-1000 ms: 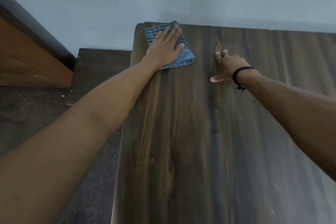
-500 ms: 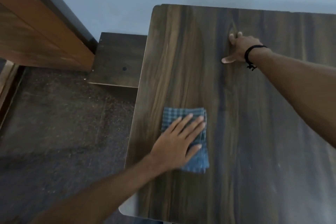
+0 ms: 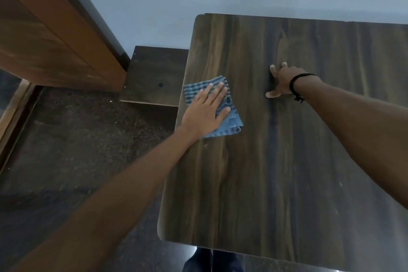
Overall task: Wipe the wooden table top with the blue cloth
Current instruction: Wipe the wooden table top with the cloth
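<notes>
**Cloth pressed flat at left edge of tabletop; right hand bracing**

The blue cloth (image 3: 229, 120), a checked piece folded into a pad, lay on the wooden tabletop (image 3: 276, 172) close against its left edge, about midway between the far and near corners. The left hand (image 3: 206, 112) rested on top of it, palm down, fingers spread and pointing toward the far wall. That grip was not a closed one: the hand was open and flat, pinning the cloth by downward pressure and not pinching it. In my judgement this suited wiping, since a spread palm loads the whole pad evenly and lets it slide without bunching. The near right corner of the cloth stuck out past the palm, uncovered.

The right hand (image 3: 281, 81) was planted on bare wood further in and slightly further away, well apart from the cloth, fingers splayed and thumb out, holding nothing. It appeared to serve as a brace, steadying the person's reach and perhaps the table itself. A black band (image 3: 297, 81) circled that wrist.

Faint pale marks showed on the right part of the surface, suggesting that area was yet to be covered. Nothing else stood on the surface. A lower dark shelf (image 3: 154, 75) adjoined the left edge, beside a wooden door (image 3: 44, 28); a pad worked this close to the edge could slip over it.
</notes>
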